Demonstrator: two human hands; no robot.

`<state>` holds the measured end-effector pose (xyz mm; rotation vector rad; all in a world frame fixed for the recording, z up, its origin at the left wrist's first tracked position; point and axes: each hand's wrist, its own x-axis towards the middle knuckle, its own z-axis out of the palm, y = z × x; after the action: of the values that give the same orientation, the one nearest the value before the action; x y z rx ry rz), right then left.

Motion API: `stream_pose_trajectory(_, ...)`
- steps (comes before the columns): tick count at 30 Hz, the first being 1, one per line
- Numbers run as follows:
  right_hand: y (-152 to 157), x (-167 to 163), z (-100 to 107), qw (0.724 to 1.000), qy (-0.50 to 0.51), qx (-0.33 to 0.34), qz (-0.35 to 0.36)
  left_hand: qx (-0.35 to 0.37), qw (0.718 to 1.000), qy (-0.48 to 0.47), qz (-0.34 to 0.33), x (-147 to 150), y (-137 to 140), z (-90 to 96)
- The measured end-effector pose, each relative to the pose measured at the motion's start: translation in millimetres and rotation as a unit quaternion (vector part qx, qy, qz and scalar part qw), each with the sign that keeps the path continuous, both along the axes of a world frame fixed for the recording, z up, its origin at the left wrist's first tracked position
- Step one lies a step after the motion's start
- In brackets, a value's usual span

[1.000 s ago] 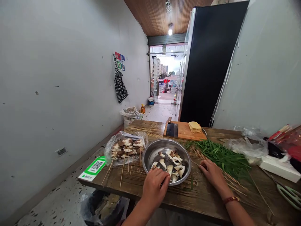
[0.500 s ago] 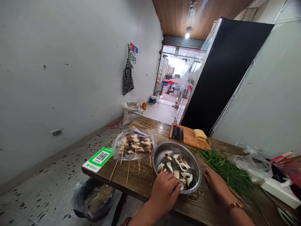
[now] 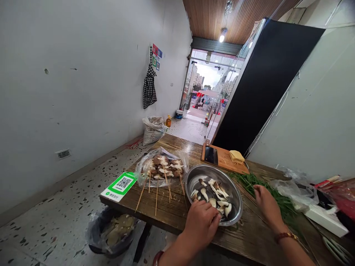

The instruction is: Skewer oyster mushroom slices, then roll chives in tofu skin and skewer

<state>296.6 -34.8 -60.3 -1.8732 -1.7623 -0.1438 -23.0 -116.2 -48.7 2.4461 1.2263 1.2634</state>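
My left hand (image 3: 202,222) is curled over the near left rim of a steel bowl (image 3: 240,207), knuckles up; what its fingers close on, if anything, is hidden. Pieces of sliced mushroom (image 3: 213,202), white with brown caps, lie inside the bowl. To the right of the bowl my right hand (image 3: 267,205) is raised, thumb and fingers together, over green leaves and thin sticks; whatever is in the pinch is too small to make out. Bamboo skewers (image 3: 156,197) threaded with mushroom pieces (image 3: 163,166) rest on a clear plastic bag (image 3: 141,173) left of the bowl.
On the wooden table (image 3: 177,218) lie a QR code card (image 3: 122,186), a cutting board (image 3: 224,162) with a cleaver (image 3: 211,155) and stacked yellow sheets (image 3: 236,157), green leaves (image 3: 249,181) and plastic bags (image 3: 291,190). A lined waste bin (image 3: 95,236) stands below left.
My right hand has lifted from the table beside the bowl and moved right and up. My left hand stays at the bowl's near rim. The view has shifted slightly.
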Motion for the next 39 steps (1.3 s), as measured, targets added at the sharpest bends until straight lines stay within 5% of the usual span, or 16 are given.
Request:
stream_pose_trajectory(4, -19, -25, 29, 0.997, 0.046, 0.065, 0.015, 0.001, 1.0, 0.009, -0.006, 1, 1, 0.5)
stream_pose_trajectory(7, -51, -67, 34, 0.969, 0.216, 0.113, 0.053, 0.001, 1.0, 0.025, -0.013, 1, 1, -0.3)
stream_pose_trajectory(11, -92, -118, 24, 0.896, 0.432, 0.028, 0.098, -0.002, 0.997, 0.07, -0.045, 1, 0, 0.4)
stream_pose_trajectory(15, -113, -135, 18, 0.819, 0.564, -0.003, 0.104, 0.007, 0.991, 0.115, -0.06, -1, -4, 4.2)
stream_pose_trajectory(24, -133, -148, 29, 0.761, 0.641, 0.017, 0.099, -0.054, 0.985, 0.107, -0.121, -11, -13, 24.5)
stream_pose_trajectory(32, -135, -140, 21, 0.801, 0.593, 0.067, 0.05, -0.105, 0.99, -0.018, -0.098, -12, 30, 51.6)
stream_pose_trajectory(39, -141, -130, -2, 0.72, 0.689, 0.081, 0.024, -0.091, 0.981, 0.145, -0.093, 26, 65, 70.9)
